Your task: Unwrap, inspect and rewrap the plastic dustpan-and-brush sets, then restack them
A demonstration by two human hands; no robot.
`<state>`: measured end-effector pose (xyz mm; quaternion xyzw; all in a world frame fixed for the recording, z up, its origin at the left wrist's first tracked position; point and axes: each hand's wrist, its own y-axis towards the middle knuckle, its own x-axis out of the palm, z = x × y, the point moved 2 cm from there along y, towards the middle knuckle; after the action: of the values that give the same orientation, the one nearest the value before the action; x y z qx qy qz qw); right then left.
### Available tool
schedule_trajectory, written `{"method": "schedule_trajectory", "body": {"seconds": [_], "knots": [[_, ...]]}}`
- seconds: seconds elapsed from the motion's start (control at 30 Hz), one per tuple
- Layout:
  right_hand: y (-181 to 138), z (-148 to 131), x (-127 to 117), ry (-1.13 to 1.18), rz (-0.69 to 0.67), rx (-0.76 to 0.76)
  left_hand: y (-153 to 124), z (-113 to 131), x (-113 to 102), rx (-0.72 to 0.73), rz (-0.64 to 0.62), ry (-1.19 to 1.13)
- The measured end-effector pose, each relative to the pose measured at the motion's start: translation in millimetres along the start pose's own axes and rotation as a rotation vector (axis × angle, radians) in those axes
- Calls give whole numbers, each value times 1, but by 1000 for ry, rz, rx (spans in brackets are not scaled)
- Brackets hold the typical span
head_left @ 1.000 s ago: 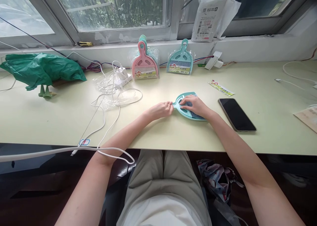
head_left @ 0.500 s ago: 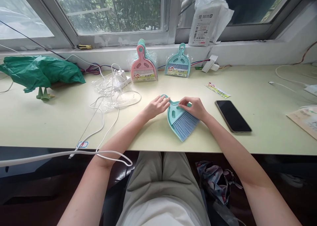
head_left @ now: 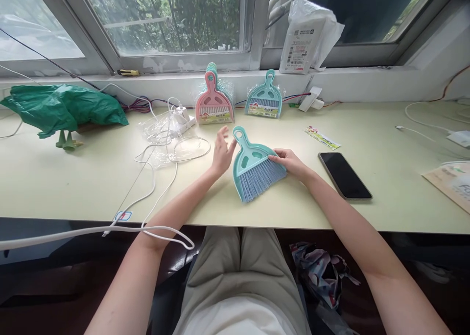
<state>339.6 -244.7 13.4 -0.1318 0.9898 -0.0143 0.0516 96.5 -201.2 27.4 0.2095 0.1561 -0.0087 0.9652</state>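
A teal dustpan [head_left: 237, 178] with a matching hand brush [head_left: 259, 179] nested in it is tilted over the desk near its front edge. The brush's bluish bristles point toward me and the looped handles point away. My right hand [head_left: 290, 162] grips the set by its right edge, thumb on top and the other fingers mostly hidden beneath. Just left of the handle, my left hand [head_left: 223, 154] is raised with fingers apart, holding nothing; its thumb comes close to the dustpan's handle.
Wrapped pink dustpan sets [head_left: 215, 105] and a wrapped teal set [head_left: 264, 100] lean on the back wall. A phone [head_left: 345, 176] and a printed label strip [head_left: 322, 137] lie to the right. White cables [head_left: 152, 171], a power strip [head_left: 183, 122] and a green bag [head_left: 66, 107] occupy the left.
My left hand has let go of the handle end and moved left, its fingers opening. The dustpan and brush have turned and shifted left, with my right hand now at their right edge.
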Motion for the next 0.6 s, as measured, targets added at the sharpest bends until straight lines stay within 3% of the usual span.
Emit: {"method": "schedule_trajectory", "body": {"seconds": [0.1, 0.17, 0.27, 0.37, 0.5, 0.6], "knots": [[6, 6, -2, 74, 181, -16, -5, -3, 13, -373, -306, -359], [9, 9, -6, 83, 289, -46, -11, -3, 20, -454, -417, -489], [14, 17, -12, 59, 367, -57, -17, -7, 27, -462, -318, -563], [20, 23, -16, -51, 391, -82, -14, -17, 30, -494, -333, -620], [31, 25, -28, -459, 600, -296, 1, -33, 25, -498, -275, -649], [41, 26, -45, -830, 831, -257, 16, -42, 22, -509, -223, -661]]}}
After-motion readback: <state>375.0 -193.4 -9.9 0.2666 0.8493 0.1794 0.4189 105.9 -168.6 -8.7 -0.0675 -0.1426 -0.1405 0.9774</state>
